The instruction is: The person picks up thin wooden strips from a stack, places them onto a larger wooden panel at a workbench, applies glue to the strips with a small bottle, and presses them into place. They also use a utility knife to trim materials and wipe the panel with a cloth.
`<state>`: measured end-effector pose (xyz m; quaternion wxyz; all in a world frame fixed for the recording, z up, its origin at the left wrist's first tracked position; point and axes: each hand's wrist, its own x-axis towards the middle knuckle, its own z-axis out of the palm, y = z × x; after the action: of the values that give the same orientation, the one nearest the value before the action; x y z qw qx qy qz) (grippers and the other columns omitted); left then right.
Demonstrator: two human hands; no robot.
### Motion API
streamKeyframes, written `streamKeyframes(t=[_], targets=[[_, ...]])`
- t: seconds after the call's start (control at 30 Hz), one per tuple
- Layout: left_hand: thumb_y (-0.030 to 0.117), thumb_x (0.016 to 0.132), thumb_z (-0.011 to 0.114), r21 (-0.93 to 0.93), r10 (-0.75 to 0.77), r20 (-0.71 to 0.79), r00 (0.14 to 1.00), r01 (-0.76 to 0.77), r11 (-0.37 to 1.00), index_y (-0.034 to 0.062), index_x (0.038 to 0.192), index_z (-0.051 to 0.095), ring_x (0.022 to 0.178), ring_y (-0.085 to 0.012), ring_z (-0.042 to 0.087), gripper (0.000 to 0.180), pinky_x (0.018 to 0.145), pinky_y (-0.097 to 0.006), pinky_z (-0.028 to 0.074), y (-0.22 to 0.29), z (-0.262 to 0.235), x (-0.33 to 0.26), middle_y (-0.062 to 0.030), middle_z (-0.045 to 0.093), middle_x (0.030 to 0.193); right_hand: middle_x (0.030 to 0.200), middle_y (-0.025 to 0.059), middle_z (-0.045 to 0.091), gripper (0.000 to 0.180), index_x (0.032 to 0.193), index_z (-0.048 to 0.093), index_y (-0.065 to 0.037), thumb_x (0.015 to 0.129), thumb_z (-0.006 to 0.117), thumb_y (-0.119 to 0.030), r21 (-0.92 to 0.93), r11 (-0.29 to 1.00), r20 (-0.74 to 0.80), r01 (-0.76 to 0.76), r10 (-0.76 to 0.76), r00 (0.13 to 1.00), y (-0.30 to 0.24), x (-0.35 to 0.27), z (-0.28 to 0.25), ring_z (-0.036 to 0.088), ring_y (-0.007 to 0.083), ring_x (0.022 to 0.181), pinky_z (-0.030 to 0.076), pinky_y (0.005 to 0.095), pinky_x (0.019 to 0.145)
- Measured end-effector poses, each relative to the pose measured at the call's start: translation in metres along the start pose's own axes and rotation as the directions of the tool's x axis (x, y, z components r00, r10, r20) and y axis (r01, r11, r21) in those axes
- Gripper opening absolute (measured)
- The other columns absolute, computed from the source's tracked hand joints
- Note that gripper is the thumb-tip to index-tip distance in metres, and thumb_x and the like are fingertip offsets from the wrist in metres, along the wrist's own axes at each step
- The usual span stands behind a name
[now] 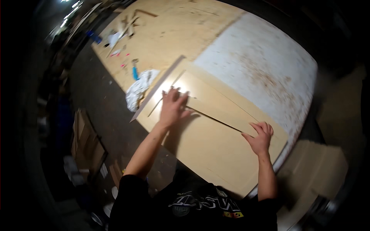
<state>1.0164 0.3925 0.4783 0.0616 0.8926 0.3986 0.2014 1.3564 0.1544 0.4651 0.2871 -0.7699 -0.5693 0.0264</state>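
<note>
A large pale wooden panel lies on the worktable in front of me. A long, thin dark line, either a strip or a gap, crosses the panel between my hands; I cannot tell which. Over its far-left end is my left hand, fingers spread and slightly blurred, with the thumb near the line. At the line's right end rests my right hand, its fingers curled and the thumb against the line. What that hand grips, if anything, is hard to make out. Thinner lines mark the panel's surface near its far and left edges.
A crumpled white plastic bag and a blue-handled tool lie left of the panel. Wood scraps sit at the far left. Brown dust covers the white tabletop. Cardboard stands low at right.
</note>
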Motion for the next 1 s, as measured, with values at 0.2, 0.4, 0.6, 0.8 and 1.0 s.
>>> streamKeyframes(t=[0.2,0.4,0.6,0.8,1.0], targets=[[0.052,0.080,0.082,-0.077,-0.095,-0.019,0.995,0.093,0.993,0.0169,0.137,0.061,0.142,-0.0437,0.039,0.071,0.118,-0.071,0.026,0.005,-0.002,-0.006,-0.0181,0.053,0.137,0.101,0.0025,0.059,0.050,0.104,0.077,-0.014,0.060,0.097,-0.029,-0.004,1.000,0.047,0.005,-0.004,0.999,-0.003,0.003,0.005,0.054,0.0269,0.104,0.037,0.0476,0.104],[0.057,0.083,0.077,-0.153,-0.036,-0.050,0.998,0.028,0.988,0.0177,0.131,0.064,0.133,-0.0386,0.048,0.064,0.115,-0.067,0.031,-0.006,0.004,-0.010,-0.0138,0.058,0.124,0.100,0.0039,0.058,0.049,0.104,0.077,-0.012,0.061,0.096,-0.027,0.017,1.000,0.053,0.017,-0.018,0.998,-0.006,0.004,0.008,0.053,0.0274,0.103,0.036,0.0481,0.105],[0.050,0.083,0.079,-0.164,-0.076,-0.001,0.997,0.075,0.984,0.0215,0.138,0.064,0.136,-0.0343,0.046,0.064,0.118,-0.063,0.030,-0.004,0.003,-0.008,-0.0111,0.057,0.131,0.100,0.0042,0.057,0.049,0.105,0.077,-0.011,0.062,0.096,-0.026,0.015,1.000,0.061,0.007,-0.008,0.998,-0.004,0.003,0.007,0.053,0.0276,0.104,0.036,0.0485,0.105],[0.056,0.084,0.076,-0.157,-0.096,0.020,0.995,0.098,0.983,0.0213,0.137,0.065,0.138,-0.0346,0.046,0.064,0.121,-0.063,0.027,-0.008,0.004,-0.010,-0.0117,0.058,0.131,0.100,0.0044,0.057,0.049,0.105,0.077,-0.011,0.062,0.096,-0.025,0.024,1.000,0.063,0.017,-0.018,0.998,-0.005,0.005,0.009,0.053,0.0282,0.103,0.036,0.0488,0.104],[0.058,0.084,0.075,-0.163,-0.080,0.035,0.996,0.085,0.983,0.0190,0.134,0.065,0.139,-0.0351,0.045,0.064,0.121,-0.062,0.027,-0.008,-0.001,-0.009,-0.0123,0.057,0.131,0.101,0.0047,0.057,0.050,0.104,0.077,-0.012,0.061,0.096,-0.025,0.002,0.999,0.066,0.043,-0.044,0.997,-0.004,0.004,0.009,0.053,0.0288,0.104,0.036,0.0489,0.104]])
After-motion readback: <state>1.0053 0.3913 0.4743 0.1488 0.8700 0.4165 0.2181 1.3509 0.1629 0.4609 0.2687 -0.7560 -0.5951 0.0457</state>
